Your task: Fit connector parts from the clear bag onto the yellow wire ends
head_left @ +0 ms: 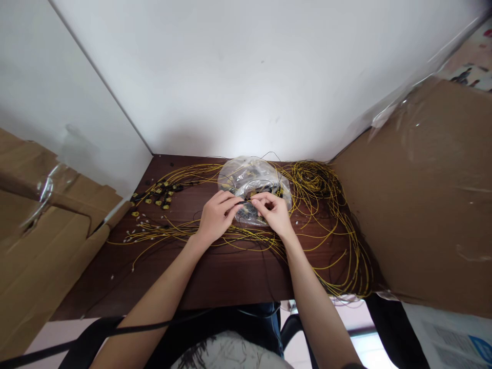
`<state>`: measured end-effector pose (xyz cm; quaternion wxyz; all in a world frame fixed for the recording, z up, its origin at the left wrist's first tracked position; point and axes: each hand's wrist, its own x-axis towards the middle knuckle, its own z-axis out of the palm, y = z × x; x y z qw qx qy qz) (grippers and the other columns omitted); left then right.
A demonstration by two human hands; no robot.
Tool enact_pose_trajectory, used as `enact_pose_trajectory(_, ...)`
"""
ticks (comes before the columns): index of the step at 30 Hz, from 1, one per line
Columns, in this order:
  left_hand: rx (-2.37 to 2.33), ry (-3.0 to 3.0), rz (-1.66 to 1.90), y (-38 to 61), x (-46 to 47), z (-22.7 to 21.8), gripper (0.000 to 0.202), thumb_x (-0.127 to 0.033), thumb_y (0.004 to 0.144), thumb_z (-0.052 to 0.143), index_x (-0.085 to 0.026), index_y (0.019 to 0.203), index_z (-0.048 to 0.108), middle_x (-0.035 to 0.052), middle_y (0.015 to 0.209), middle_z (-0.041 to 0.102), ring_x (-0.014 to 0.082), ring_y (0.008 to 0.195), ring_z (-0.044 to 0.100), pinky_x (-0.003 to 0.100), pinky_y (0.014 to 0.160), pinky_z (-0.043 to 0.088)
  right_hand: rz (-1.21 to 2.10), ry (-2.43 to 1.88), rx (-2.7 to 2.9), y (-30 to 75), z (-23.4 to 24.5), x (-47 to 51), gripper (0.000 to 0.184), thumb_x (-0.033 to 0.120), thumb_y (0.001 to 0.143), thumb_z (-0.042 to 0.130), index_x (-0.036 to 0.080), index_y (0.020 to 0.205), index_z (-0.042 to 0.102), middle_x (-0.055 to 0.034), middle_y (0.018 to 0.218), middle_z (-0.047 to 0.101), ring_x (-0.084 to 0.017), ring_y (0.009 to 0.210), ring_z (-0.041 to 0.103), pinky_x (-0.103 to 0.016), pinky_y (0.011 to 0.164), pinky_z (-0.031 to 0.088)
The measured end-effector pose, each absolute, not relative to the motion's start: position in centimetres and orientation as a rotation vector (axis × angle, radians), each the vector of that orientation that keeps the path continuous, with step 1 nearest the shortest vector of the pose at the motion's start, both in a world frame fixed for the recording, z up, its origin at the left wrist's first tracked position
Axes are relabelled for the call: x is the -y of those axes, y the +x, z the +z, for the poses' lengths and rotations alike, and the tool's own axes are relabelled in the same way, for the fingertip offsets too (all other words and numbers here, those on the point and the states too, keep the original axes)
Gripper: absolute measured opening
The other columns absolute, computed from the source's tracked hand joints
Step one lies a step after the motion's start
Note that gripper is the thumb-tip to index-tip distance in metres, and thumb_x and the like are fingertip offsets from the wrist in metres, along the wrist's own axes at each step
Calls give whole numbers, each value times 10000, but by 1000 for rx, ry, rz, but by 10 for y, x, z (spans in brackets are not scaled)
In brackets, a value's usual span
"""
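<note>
My left hand point(216, 215) and my right hand point(273, 212) meet over the middle of a dark wooden table point(230, 277). Both are closed in a pinch on a thin dark wire point(243, 202) that runs between their fingertips. Just behind the hands lies a clear plastic bag point(249, 177) with small yellow and black parts in it. Thin yellow wires point(330, 220) are spread across the table under and around my hands.
A row of yellow-and-black connectors point(157, 192) lies at the left back of the table. A tangled coil of yellow wire point(313, 177) sits at the right back. Cardboard sheets point(418, 195) stand at the right and cardboard point(42, 225) at the left. A white wall is behind.
</note>
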<state>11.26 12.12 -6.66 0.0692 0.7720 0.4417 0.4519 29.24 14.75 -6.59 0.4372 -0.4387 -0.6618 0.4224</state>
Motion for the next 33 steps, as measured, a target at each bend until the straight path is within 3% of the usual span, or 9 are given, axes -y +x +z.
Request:
enact_pose_trajectory(8, -1303, 2323, 1334, 115, -120, -68, 155, -218, 850, 533, -175, 925, 661, 48, 831, 630, 149, 762, 530, 301, 727, 448, 1140, -1025, 1700, 289, -63, -144, 196, 364, 769, 616, 174, 799, 653, 39, 503, 531, -103, 470, 506, -233, 540, 406)
enact_pose_trajectory(19, -1318, 2345, 1332, 114, -121, -66, 156, -228, 848, 538, -171, 926, 661, 47, 816, 629, 149, 740, 524, 301, 721, 444, 1012, -1114, 1644, 293, -64, -147, 214, 369, 765, 620, 163, 730, 666, 38, 477, 512, -98, 457, 451, -235, 524, 383)
enact_pose_trajectory(25, -1306, 2337, 1340, 114, -120, -66, 162, -231, 857, 523, -173, 916, 661, 48, 812, 634, 151, 746, 532, 306, 731, 442, 1108, -1030, 1669, 290, -64, -146, 217, 351, 771, 620, 175, 887, 670, 44, 490, 534, -101, 465, 482, -236, 546, 404)
enact_pose_trajectory(33, -1317, 2363, 1332, 114, -121, -66, 170, -241, 860, 518, -181, 931, 660, 44, 822, 635, 149, 741, 526, 304, 722, 441, 1083, -1105, 1647, 290, -64, -146, 211, 373, 766, 621, 167, 767, 668, 37, 469, 533, -100, 441, 475, -231, 509, 389)
